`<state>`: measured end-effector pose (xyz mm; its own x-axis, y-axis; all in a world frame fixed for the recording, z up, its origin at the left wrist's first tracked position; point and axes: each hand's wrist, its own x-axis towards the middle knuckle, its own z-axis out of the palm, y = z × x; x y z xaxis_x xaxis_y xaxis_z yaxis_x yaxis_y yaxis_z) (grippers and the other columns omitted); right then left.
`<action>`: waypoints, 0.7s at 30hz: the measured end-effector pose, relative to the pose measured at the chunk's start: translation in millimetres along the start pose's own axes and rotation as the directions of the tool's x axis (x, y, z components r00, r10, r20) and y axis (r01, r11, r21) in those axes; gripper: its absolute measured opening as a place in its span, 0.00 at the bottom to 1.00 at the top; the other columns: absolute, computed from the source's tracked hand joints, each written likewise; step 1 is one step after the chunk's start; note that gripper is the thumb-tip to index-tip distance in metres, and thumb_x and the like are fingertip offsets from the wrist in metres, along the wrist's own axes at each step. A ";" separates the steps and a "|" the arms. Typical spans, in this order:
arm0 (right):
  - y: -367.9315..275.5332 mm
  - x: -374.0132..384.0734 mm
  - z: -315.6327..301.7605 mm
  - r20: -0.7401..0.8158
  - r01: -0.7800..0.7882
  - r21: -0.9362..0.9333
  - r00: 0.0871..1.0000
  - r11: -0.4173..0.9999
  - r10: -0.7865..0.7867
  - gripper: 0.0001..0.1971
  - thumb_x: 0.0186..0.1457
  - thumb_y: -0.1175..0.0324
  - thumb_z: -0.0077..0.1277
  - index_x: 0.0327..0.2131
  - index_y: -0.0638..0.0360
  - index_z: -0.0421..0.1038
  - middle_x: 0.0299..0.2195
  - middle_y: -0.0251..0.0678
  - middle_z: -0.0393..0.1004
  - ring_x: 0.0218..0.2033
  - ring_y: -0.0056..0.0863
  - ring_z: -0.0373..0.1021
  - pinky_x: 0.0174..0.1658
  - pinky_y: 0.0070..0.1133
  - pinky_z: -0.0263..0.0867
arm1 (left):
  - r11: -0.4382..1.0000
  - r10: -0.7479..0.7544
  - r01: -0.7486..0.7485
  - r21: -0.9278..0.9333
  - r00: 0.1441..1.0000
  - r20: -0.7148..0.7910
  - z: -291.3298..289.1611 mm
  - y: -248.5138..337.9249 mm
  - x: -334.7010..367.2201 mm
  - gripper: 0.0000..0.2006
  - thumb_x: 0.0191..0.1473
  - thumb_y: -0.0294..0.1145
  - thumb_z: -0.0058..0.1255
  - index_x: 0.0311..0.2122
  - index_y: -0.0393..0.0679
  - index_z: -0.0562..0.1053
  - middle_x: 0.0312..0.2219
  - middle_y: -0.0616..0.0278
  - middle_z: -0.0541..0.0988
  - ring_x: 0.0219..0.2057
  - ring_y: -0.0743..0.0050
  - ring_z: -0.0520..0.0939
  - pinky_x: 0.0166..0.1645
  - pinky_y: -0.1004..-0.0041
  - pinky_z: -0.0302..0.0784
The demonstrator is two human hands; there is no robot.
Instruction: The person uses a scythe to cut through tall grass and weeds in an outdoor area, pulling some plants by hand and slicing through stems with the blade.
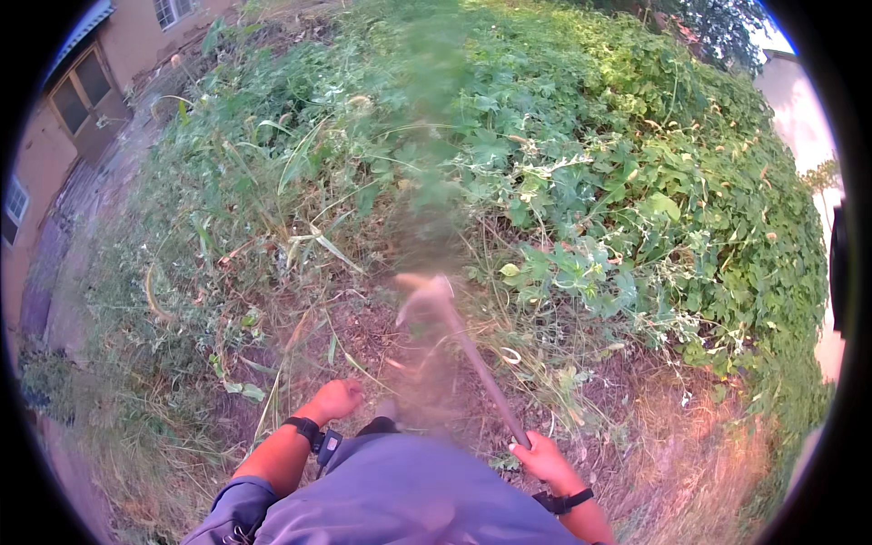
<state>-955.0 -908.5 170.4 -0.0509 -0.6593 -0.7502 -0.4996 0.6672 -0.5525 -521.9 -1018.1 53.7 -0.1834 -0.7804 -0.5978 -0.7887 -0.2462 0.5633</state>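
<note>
My right hand [541,456] grips the lower end of a long dark handle [480,368] that slants up and to the left. The tool's head [423,295] is a blur just above bare soil. A tall smeared green streak of plant matter [434,145] rises from the tool's head toward the top of the view. My left hand [334,399] is closed in a fist with nothing visible in it, low over the ground to the left of my knees. Both wrists carry black straps.
Thick green weeds and vines [636,182] cover the ground ahead and to the right. Dry grass and bare soil [363,336] lie near my feet. A building wall with windows [82,100] stands at the far left, and a pale wall [799,109] at the right.
</note>
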 end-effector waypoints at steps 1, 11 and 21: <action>-12.6 -6.0 -1.5 -0.012 0.003 0.035 1.000 0.999 -0.002 0.14 0.56 0.59 0.53 0.32 0.61 0.68 0.19 0.30 0.67 0.21 0.21 0.66 0.26 0.25 0.64 | 1.000 -0.021 0.022 -0.019 0.999 0.027 -5.7 8.3 0.1 0.16 0.51 0.43 0.51 0.41 0.45 0.78 0.34 0.48 0.81 0.38 0.53 0.82 0.43 0.61 0.76; -49.5 -36.8 -12.9 -0.318 0.250 0.241 0.933 0.938 -0.167 0.14 0.56 0.61 0.53 0.36 0.64 0.70 0.25 0.31 0.71 0.27 0.20 0.67 0.31 0.22 0.64 | 0.993 0.020 -0.010 -0.122 0.996 0.086 -23.9 4.0 21.5 0.15 0.53 0.33 0.52 0.43 0.35 0.75 0.32 0.54 0.82 0.34 0.70 0.82 0.40 0.71 0.76; 0.0 -72.6 -22.1 -0.704 0.534 0.578 0.709 0.618 0.046 0.07 0.59 0.67 0.50 0.34 0.56 0.63 0.16 0.23 0.61 0.10 0.12 0.56 0.12 0.15 0.55 | 0.985 0.135 -0.150 0.083 0.977 0.162 -31.6 14.5 46.2 0.19 0.51 0.37 0.53 0.46 0.36 0.75 0.32 0.52 0.82 0.34 0.67 0.84 0.42 0.71 0.77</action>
<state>-970.4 -868.3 232.8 -0.6679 -0.6807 -0.3011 0.1637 0.2602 -0.9516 -523.3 -1075.9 52.2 -0.3809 -0.7030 -0.6006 -0.7984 -0.0775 0.5971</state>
